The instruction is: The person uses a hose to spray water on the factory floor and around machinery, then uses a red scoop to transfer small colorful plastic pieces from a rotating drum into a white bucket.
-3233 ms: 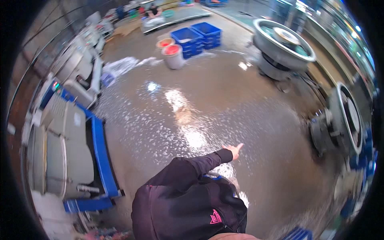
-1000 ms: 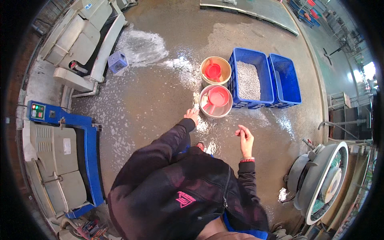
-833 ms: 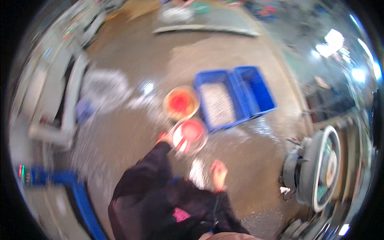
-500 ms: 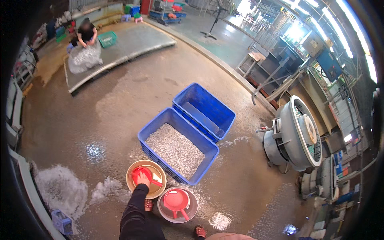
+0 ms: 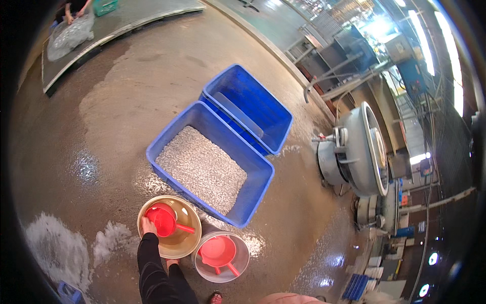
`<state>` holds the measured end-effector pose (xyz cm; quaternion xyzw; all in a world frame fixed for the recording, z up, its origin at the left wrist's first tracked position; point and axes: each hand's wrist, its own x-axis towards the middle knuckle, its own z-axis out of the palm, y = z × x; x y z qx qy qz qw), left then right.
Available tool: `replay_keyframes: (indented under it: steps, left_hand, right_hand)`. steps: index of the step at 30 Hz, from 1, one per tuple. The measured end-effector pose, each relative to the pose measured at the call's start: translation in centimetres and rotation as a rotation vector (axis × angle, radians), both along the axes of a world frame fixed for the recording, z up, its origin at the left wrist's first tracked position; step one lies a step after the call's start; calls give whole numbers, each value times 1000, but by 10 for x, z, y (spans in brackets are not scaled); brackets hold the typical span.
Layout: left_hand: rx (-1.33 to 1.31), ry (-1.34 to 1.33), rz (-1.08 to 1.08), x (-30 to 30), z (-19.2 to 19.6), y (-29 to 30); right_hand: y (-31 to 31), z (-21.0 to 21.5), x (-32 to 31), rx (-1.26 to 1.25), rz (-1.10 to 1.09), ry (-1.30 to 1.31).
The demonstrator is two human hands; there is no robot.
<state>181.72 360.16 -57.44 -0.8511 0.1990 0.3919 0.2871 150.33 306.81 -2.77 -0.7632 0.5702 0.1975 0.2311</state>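
Note:
My left hand [image 5: 148,226], at the end of a black sleeve, grips the left edge of a red plastic dipper [image 5: 163,219]. The dipper sits inside a tan bucket [image 5: 188,215] with liquid in it, its handle pointing right. Beside it on the right stands a greyish bucket [image 5: 243,257] holding another red dipper [image 5: 217,249], handle toward me. Just beyond the buckets is a blue crate [image 5: 255,175] with many small pale metallic-looking pieces [image 5: 202,169] spread over its bottom. My right hand does not show.
A second blue crate [image 5: 258,109] stands against the far side of the first. The wet floor has white foam [image 5: 55,248] at left. A round grey machine [image 5: 357,149] stands at right. On a low platform [image 5: 136,20] at far left, a person handles a clear plastic bag [image 5: 72,38].
My left hand has shifted from the dipper's near side to its left edge, and the dipper has turned and tilted. The view has swung, so the crates and buckets appear further left.

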Motion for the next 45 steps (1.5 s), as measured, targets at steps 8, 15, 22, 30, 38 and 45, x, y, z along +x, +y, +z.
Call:
replay_keyframes:
  steps: [8, 15, 22, 30, 38, 45]
  left_hand:
    - [-1073, 375, 2107, -64, 108, -48]
    - [-1646, 1630, 1991, -134, 371, -233]
    - [-1438, 1158, 1253, -321, 534, -559]
    - [-1579, 1094, 1065, -539, 599, -798]
    - [-1424, 1548, 852, -618, 618, -1046]
    - [-888, 1834, 1128, -774, 614, -1301]
  right_hand:
    - [-22, 7, -111, 57, -174, -99]
    - [-62, -14, -327, 125, -437, -283]
    - [11, -74, -600, 169, -1006, -548]
    - [-111, -50, -685, -85, -1352, -1260]
    - [-377, -60, -787, -298, -1480, -1468]
    - [-365, -139, -833, 5, -1539, -676]
